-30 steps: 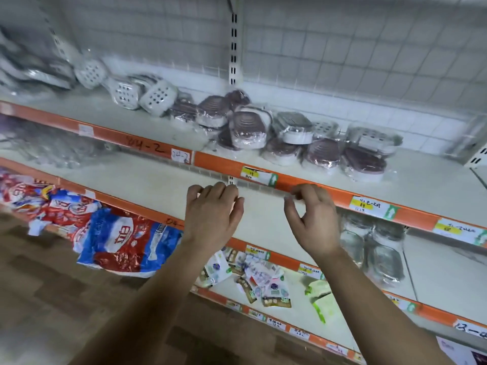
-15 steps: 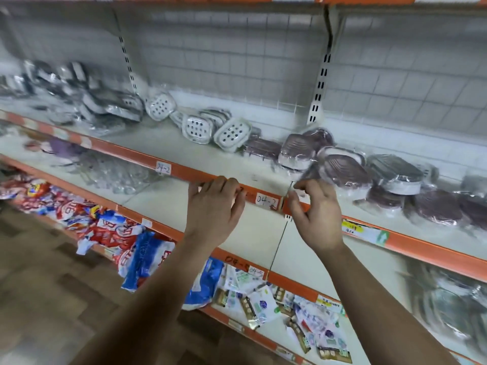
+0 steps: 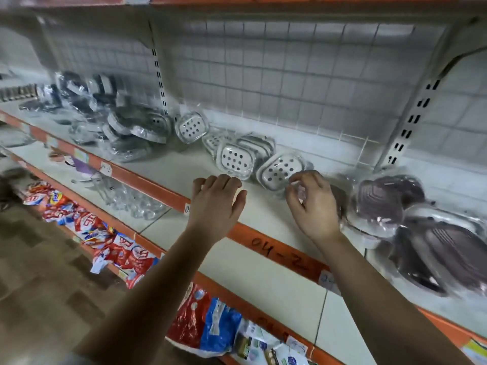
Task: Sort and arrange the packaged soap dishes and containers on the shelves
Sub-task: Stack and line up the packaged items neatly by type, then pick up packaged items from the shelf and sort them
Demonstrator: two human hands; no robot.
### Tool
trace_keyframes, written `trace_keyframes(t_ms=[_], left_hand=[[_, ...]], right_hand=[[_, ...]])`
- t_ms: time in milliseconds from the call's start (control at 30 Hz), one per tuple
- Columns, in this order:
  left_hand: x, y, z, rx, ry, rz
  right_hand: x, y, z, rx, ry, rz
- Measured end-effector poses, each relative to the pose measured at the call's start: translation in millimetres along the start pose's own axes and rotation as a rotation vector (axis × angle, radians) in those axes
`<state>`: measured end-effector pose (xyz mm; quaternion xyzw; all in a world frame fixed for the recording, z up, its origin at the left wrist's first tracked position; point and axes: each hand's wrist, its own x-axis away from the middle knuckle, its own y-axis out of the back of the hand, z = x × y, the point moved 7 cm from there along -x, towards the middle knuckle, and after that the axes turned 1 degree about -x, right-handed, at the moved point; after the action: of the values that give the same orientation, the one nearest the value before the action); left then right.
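Note:
Several white perforated soap dishes [image 3: 279, 169] in clear wrap lie in the middle of the upper shelf [image 3: 181, 169]. Brown ridged soap dishes [image 3: 379, 204] are heaped to their right, and grey wrapped dishes [image 3: 131, 130] are piled on the left. My right hand [image 3: 313, 206] is over the shelf with curled fingers. Its thumb and fingertips pinch the clear wrap of a package just in front of the nearest white dish. My left hand [image 3: 216, 204] hovers above the shelf's front edge with relaxed fingers, holding nothing.
An orange price strip [image 3: 276, 250] marked 04-2 runs along the shelf front. Clear glass items [image 3: 131, 204] sit on the shelf below. Red and blue packets [image 3: 118, 248] hang over the bottom shelf. A slotted upright [image 3: 413, 119] stands at the back right.
The view has swung left and up along the shelves. Both hands rose from the orange strip to over the upper shelf. The right hand now reaches the wrap by the white dishes.

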<state>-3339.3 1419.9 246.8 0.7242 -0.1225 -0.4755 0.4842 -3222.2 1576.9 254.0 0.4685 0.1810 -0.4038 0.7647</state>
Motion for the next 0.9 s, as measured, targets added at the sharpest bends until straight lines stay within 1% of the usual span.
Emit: trace_keyframes(t_ms=[167,233,367,667,767,900], left_hand=[[-46.7,-40.3,34.0,0.061,0.026,0.011],[-61.4,-56.3,42.4,0.070,0.009,0.039],[-95.1,-75.8,59.2,0.121,-0.037,0.026],[-170.3,-114.6,91.9,0.219,-0.166,0.120],[-178.3,-125.5,98.7,0.269,-0.220,0.160],[-179.3,-128.4,103.1,0.390,-0.301,0.159]], right_hand=[[-42.5,-35.8,-17.0,0.018,-0.003,0.018],[-53.2,-44.6,-25.4,0.050,-0.015,0.021],[-71.5,-54.3,-38.9,0.104,-0.065,0.003],[-76.3,-63.4,-34.6,0.227,-0.220,-0.170],[-69.1,-65.7,-26.4,0.275,-0.272,-0.241],[-55.7,-70.1,-10.9,0.345,-0.282,-0.307]])
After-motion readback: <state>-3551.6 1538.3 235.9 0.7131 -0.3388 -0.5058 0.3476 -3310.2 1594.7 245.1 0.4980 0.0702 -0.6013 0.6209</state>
